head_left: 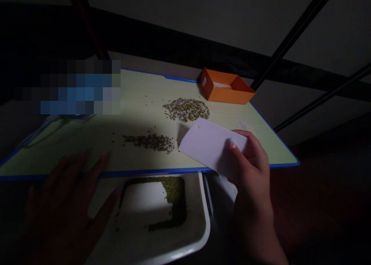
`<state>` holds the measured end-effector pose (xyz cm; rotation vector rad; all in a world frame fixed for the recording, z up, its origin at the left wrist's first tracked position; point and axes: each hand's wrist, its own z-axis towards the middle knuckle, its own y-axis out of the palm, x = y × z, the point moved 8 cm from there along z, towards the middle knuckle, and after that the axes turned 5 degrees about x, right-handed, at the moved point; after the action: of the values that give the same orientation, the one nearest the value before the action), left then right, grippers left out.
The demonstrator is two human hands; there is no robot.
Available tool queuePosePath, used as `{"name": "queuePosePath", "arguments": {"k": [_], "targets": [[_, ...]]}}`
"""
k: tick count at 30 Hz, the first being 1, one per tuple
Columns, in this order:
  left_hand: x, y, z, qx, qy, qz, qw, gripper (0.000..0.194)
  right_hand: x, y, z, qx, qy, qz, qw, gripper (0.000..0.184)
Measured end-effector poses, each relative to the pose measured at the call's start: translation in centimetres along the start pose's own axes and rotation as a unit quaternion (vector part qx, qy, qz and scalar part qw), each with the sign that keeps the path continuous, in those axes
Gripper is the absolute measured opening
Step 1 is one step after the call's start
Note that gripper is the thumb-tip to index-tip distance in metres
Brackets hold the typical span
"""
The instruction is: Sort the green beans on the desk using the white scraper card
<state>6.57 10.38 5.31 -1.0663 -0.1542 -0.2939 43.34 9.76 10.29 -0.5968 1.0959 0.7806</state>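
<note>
My right hand (249, 160) grips a white plastic card (210, 143), held tilted with its edge on the pale green board (139, 102), just right of a small pile of green beans (150, 141). A second, larger bean pile (187, 109) lies further back. My left hand (72, 195) sits in shadow at the board's front edge, its fingers spread over the rim of a white tray (185, 242). The tray sits below the board's edge and holds more green beans (174, 195) in its well.
An orange open box (226, 88) stands at the board's far right corner. The board has a blue rim. Dark bars cross the background at the right. A blurred patch covers the far left. The surroundings are dim.
</note>
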Motion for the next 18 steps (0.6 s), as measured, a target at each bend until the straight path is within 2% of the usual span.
{"name": "queuePosePath", "arguments": {"k": [6, 10, 13, 18], "targets": [[0.3, 0.1, 0.0, 0.007, 0.018, 0.000, 1.000, 0.066, 0.0, -1.0, -0.6, 0.015, 0.009, 0.022, 1.000, 0.015], [0.3, 0.1, 0.1, 0.010, 0.016, -0.002, 1.000, 0.066, 0.2, -0.9, -0.6, 0.000, 0.010, 0.007, 1.000, 0.014], [0.4, 0.2, 0.2, 0.006, 0.012, 0.001, 1.000, 0.065, 0.2, -0.9, -0.1, 0.015, -0.008, -0.015, 1.000, 0.014], [0.6, 0.1, 0.1, 0.013, 0.007, -0.002, 1.000, 0.065, -0.2, 0.1, 0.4, 0.018, -0.021, -0.034, 0.999, 0.013]]}}
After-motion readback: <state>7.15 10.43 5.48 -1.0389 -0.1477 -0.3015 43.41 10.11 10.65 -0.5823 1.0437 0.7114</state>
